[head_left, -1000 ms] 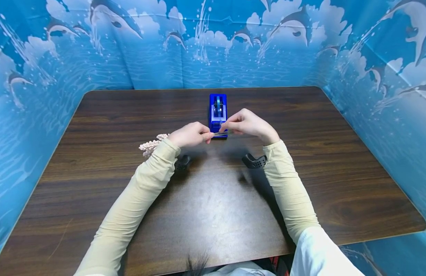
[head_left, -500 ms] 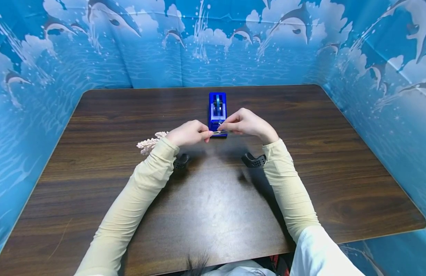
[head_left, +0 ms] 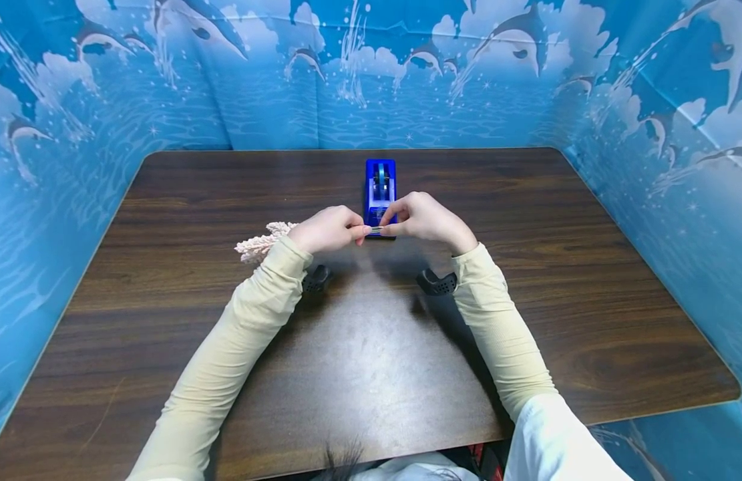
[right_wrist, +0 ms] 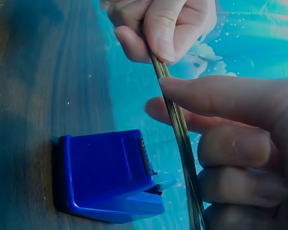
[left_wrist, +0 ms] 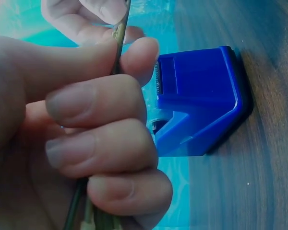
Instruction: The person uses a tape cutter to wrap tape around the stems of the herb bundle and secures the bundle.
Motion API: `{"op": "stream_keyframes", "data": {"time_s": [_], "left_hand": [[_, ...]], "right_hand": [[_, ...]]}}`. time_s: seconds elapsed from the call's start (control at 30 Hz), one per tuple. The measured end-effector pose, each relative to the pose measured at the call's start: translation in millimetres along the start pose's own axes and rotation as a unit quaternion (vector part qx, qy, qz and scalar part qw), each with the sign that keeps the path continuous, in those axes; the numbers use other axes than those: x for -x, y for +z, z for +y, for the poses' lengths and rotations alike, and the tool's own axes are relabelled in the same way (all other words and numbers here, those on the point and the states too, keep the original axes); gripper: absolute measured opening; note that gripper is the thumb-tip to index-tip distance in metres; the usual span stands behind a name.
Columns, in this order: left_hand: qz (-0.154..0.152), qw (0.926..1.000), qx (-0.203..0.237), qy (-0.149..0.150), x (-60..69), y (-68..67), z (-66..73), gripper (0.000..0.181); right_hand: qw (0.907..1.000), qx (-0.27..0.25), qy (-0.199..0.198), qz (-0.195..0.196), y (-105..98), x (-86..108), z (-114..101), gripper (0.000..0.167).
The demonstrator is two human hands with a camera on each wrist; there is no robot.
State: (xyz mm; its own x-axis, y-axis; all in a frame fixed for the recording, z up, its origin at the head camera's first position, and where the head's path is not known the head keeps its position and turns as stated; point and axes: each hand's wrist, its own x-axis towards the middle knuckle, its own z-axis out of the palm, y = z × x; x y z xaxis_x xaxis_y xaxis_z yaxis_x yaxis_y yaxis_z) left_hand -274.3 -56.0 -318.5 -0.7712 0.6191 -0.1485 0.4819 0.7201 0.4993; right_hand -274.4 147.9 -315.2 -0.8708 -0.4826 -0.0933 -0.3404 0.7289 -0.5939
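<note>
A bunch of dried flowers with pale pinkish heads (head_left: 259,246) is held sideways above the table. My left hand (head_left: 331,230) wraps its fingers round the stems, the thumb and index finger pinching them near the middle. The thin greenish-brown stems (right_wrist: 181,136) run on towards my right hand (head_left: 427,217). In the right wrist view the right thumb touches the stems from one side while the index finger passes behind them; the other fingers are curled beside them. Just beyond both hands stands a blue tape dispenser (head_left: 380,184), its toothed cutter (right_wrist: 145,155) facing the stems.
The dark wood-grain table (head_left: 371,347) spreads around the hands. A blue dolphin-printed cloth (head_left: 274,87) hangs behind it and along the sides. Black wrist mounts (head_left: 437,282) sit under both wrists.
The right hand has moved slightly left along the stems, closer to the left fingers, and its index finger has lifted away from the thumb. The left hand keeps its hold.
</note>
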Motion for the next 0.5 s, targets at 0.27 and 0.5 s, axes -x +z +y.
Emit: {"op": "stream_keyframes", "data": {"time_s": [0.27, 0.5], "left_hand": [[0.003, 0.9999, -0.014, 0.003, 0.6, 0.2, 2.0, 0.033], [-0.001, 0.9999, 0.001, 0.014, 2.1, 1.0, 4.0, 0.03]], "right_hand": [[0.9974, 0.066, -0.011, -0.027, -1.8, 2.9, 1.4, 0.027], [0.993, 0.107, -0.019, -0.047, -6.5, 10.1, 0.3, 0.031]]}}
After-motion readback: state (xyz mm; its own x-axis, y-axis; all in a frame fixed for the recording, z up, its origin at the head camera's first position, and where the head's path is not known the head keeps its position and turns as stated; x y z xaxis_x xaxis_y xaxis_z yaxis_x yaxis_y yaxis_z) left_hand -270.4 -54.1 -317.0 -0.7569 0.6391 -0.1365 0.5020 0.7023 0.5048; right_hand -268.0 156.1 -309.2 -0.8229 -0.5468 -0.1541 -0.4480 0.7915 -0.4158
